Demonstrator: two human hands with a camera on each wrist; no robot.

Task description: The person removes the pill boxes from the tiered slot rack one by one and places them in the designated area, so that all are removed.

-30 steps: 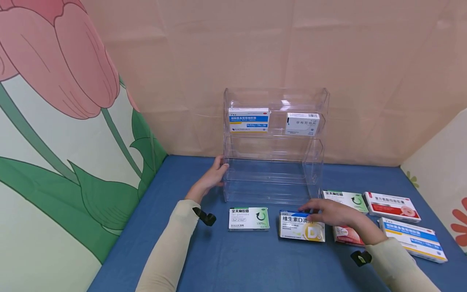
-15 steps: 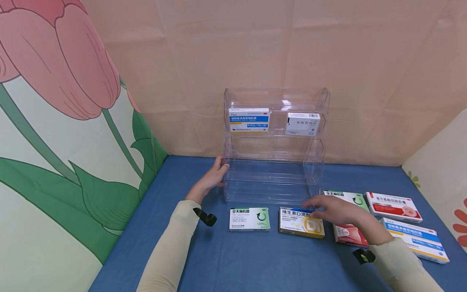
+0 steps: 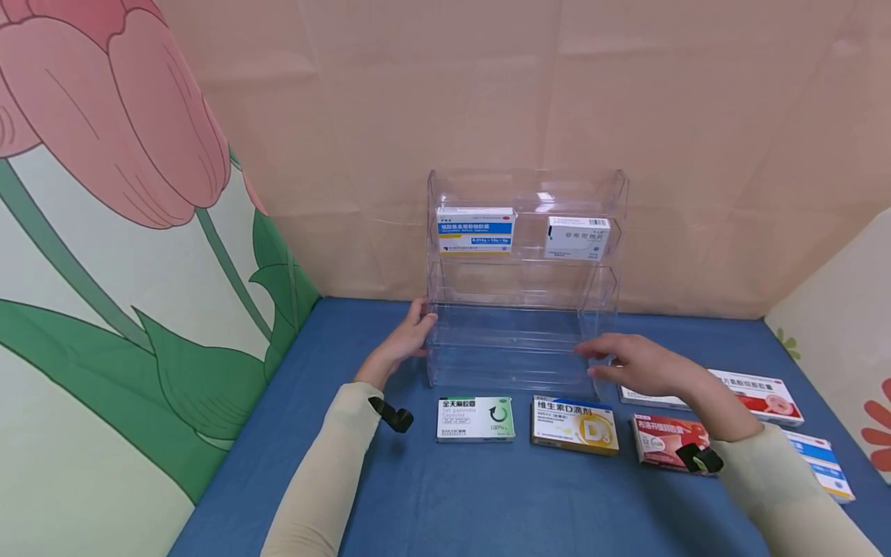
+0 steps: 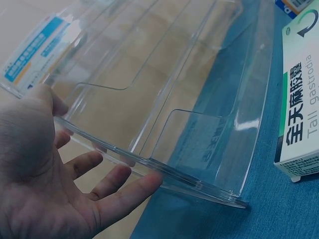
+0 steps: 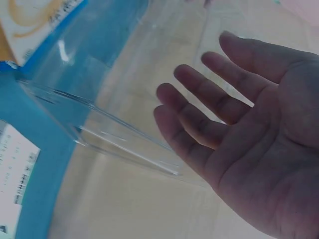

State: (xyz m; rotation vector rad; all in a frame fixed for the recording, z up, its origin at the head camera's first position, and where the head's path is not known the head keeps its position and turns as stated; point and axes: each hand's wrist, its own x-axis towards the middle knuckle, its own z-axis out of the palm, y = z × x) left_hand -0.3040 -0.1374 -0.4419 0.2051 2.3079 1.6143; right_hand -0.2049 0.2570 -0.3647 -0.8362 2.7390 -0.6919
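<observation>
A clear acrylic display rack (image 3: 511, 348) stands on the blue-covered table. My left hand (image 3: 407, 336) touches its left side panel, fingers spread and fairly straight in the left wrist view. My right hand (image 3: 643, 363) is beside the rack's lower right side, holding nothing; its fingers are loosely extended in the right wrist view. I cannot tell whether they touch the plastic. In front of the rack lie a green-and-white capsule box (image 3: 476, 419) and a yellow-and-white vitamin D box (image 3: 575, 425). A red medicine box (image 3: 668, 442) lies below my right hand, partly covered by the wrist strap.
On an upper tier stand a blue-striped box (image 3: 476, 230) and a small white box (image 3: 577, 237). At the right lie a red-and-white box (image 3: 766, 402) and another blue-striped box (image 3: 831, 468), partly behind my right arm. A beige backdrop (image 3: 362, 155) hangs behind.
My right hand has left the vitamin D box and moved up to the rack's right side. That box has shifted slightly away from me. My left hand has stayed at the rack.
</observation>
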